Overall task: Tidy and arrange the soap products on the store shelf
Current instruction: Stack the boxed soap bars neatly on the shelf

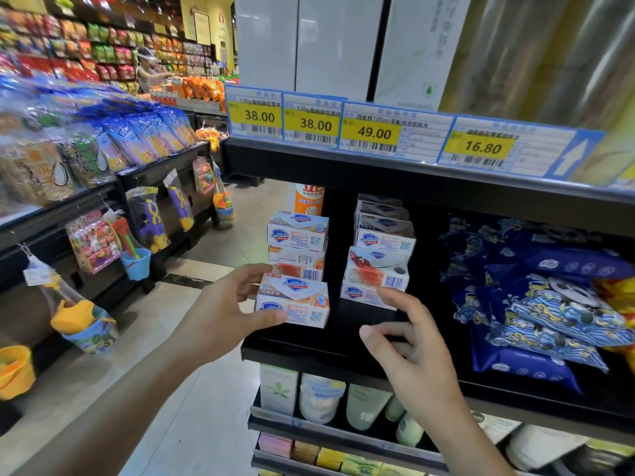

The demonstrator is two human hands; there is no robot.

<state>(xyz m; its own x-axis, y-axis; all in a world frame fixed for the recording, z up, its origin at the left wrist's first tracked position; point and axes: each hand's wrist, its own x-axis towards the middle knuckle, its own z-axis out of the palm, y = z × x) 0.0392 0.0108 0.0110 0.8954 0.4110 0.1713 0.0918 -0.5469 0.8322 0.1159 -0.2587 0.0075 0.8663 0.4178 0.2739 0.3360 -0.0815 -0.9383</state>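
Bright store light, dark shelf recess, bowed blurry edges.

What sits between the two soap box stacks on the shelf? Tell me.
Nothing. In the head view, a bare dark strip of shelf separates the left soap stack from the right soap stack.

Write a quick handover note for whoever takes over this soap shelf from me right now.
Left hand: gripping a soap box at the shelf front, below the left stack.
Right hand: open, empty, fingers near the lowest box of the right stack.
Done: two rough stacks stand side by side.
Left: place the held box, square up both stacks; the right one looks uneven. Blue packs beside them lie jumbled.
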